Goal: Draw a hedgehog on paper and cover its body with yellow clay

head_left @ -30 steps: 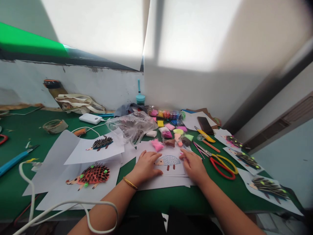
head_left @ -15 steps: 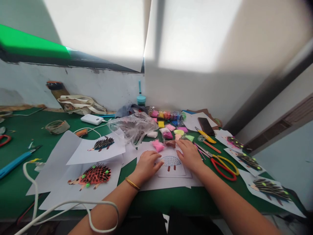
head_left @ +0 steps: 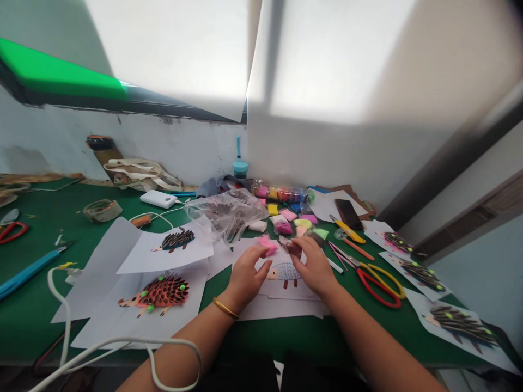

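A paper with a hedgehog drawing [head_left: 285, 272], blue scaled body and brown legs, lies between my hands. My right hand [head_left: 314, 265] is over its right side, fingers bent round a small brown clay packet [head_left: 295, 249]. My left hand [head_left: 248, 274] is at the drawing's left, thumb and fingers apart with nothing visible between them. Just beyond its fingertips lies a pink clay packet [head_left: 267, 244]. More coloured clay packets [head_left: 302, 222] are spread behind the paper.
Red-yellow scissors [head_left: 378, 283], a yellow cutter [head_left: 349, 230] and a phone [head_left: 347, 213] lie at right. Finished hedgehog pictures [head_left: 165, 291] sit at left and right. A crumpled plastic bag [head_left: 229, 209] is behind; a white cable [head_left: 122, 340] crosses the front left.
My right hand has closed round the brown packet and lifted it a little. My left hand has drawn back from the drawing, uncovering the hedgehog's face. The view has shifted slightly.
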`<state>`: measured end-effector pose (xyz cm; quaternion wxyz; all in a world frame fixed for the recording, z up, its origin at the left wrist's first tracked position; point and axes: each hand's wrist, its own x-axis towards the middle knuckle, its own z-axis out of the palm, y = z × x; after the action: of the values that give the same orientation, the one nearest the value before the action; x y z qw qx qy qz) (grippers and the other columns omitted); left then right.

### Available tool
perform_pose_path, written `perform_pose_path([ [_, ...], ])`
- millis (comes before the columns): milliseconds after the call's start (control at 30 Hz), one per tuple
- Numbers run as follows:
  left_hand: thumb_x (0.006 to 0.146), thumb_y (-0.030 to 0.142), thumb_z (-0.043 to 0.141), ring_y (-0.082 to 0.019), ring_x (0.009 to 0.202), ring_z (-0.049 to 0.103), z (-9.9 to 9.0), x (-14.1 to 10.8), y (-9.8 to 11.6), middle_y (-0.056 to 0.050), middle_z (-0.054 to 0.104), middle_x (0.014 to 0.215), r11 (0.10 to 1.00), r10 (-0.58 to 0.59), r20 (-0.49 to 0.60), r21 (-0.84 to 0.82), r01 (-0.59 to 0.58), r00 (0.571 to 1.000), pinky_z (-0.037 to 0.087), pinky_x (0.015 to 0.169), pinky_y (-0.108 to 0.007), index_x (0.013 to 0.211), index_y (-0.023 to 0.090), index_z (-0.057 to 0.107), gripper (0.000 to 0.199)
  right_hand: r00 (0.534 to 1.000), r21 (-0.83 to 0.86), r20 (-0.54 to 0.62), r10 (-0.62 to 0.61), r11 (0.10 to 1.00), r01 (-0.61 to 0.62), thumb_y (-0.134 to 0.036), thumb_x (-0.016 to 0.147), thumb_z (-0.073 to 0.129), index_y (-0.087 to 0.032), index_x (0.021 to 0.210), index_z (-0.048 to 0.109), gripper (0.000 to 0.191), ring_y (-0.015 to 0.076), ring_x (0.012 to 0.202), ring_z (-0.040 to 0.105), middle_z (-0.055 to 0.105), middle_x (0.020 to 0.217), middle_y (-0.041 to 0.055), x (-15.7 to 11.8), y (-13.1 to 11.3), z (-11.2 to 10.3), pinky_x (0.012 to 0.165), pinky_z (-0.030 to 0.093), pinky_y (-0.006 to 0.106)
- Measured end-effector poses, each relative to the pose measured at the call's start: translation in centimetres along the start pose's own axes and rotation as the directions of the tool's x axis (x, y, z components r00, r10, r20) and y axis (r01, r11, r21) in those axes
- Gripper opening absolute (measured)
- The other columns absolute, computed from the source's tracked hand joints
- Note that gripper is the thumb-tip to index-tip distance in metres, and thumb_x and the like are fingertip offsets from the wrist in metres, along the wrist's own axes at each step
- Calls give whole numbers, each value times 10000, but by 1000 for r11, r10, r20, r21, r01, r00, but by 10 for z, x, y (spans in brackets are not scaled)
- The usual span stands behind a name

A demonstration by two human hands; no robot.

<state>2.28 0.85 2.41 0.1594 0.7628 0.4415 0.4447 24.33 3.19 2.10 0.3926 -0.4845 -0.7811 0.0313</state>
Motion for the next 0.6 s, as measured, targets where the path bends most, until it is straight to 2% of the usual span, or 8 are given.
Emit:
perform_pose_path([
  [100,911,244,565,-193,982,618,5,-4,4,-62,654,1088,996,2,-7,-84,-2,1000,496,922,-369,1211,221,564,301,1000,137,4,27,990,-27,-205,862,541,-231,1209,553,348,256,1103,564,593,1173,99,-19,-17,-2,968,472,433],
  [233,913,205,542,-184,1000,615,9,-8,7,-56,656,1118,996,15,35,-90,-12,999,500,922,-352,1237,227,552,324,999,224,-2,46,973,-45,-181,873,547,-224,1212,537,341,243,1051,568,583,1117,103,-31,-27,3,939,493,429],
  [367,914,196,527,-186,1006,613,9,-9,9,-54,660,1105,997,27,51,-73,-23,998,496,931,-353,1162,224,588,257,999,234,-10,52,971,-48,-171,869,557,-223,1214,536,349,242,1050,559,566,1118,104,-33,-23,8,935,499,430],
  [600,919,215,526,-203,1052,601,9,-7,8,-74,644,1136,995,3,89,-96,6,996,490,969,-385,1196,219,604,288,999,199,-23,40,979,-35,-189,883,548,-224,1229,535,348,248,1055,566,554,1127,108,-35,-23,9,954,498,446],
])
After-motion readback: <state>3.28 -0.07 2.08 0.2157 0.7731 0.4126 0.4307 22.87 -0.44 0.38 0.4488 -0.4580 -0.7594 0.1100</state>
